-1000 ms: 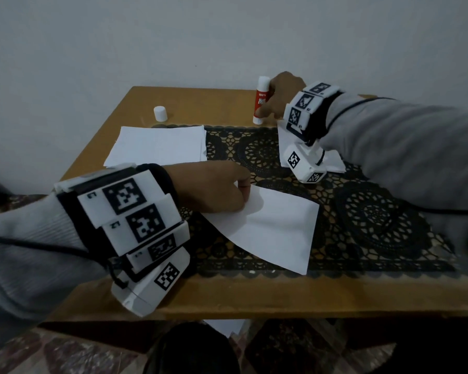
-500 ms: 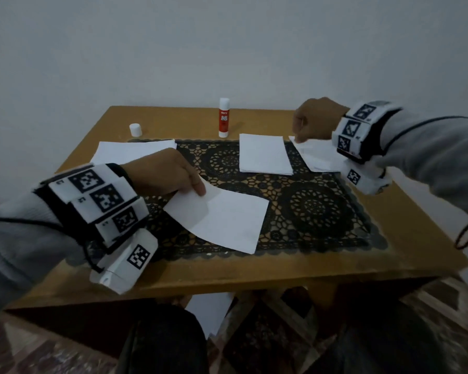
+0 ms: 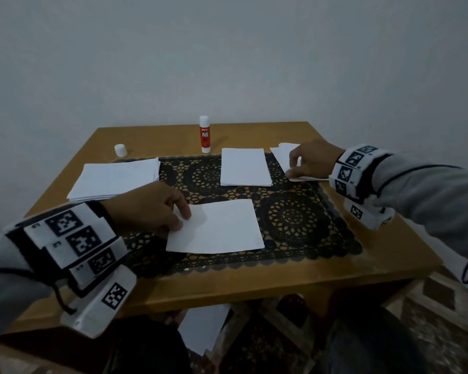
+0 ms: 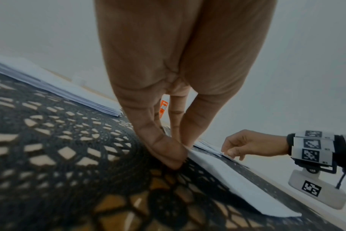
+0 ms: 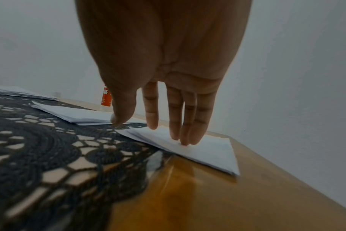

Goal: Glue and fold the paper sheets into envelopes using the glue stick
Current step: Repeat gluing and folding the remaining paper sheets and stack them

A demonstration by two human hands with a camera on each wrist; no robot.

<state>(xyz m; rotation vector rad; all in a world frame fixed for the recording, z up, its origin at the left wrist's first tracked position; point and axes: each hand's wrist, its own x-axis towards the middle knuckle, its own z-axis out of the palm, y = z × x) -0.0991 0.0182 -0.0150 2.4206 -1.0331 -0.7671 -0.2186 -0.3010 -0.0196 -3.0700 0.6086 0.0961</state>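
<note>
A white paper sheet (image 3: 222, 229) lies on the black lace mat (image 3: 295, 220) near the table's front. My left hand (image 3: 183, 221) pinches its left edge between thumb and fingers; the left wrist view shows that pinch (image 4: 183, 151) at the sheet (image 4: 237, 184). My right hand (image 3: 295, 168) is at the back right, its straight fingertips (image 5: 185, 141) resting on a small pile of white papers (image 5: 211, 151), with the thumb beside the pile. The red and white glue stick (image 3: 205, 134) stands upright and uncapped at the back, held by no hand.
The glue stick's white cap (image 3: 120, 150) stands at the back left. A stack of plain sheets (image 3: 114, 178) lies at the left, and a stack of folded papers (image 3: 245, 170) at the back centre. The wooden table (image 3: 376, 255) ends close at the right. A sheet (image 3: 203, 330) lies on the floor.
My right hand let go of the glue stick and moved right onto the pile of papers. My left hand turned the sheet square to the table's front edge.
</note>
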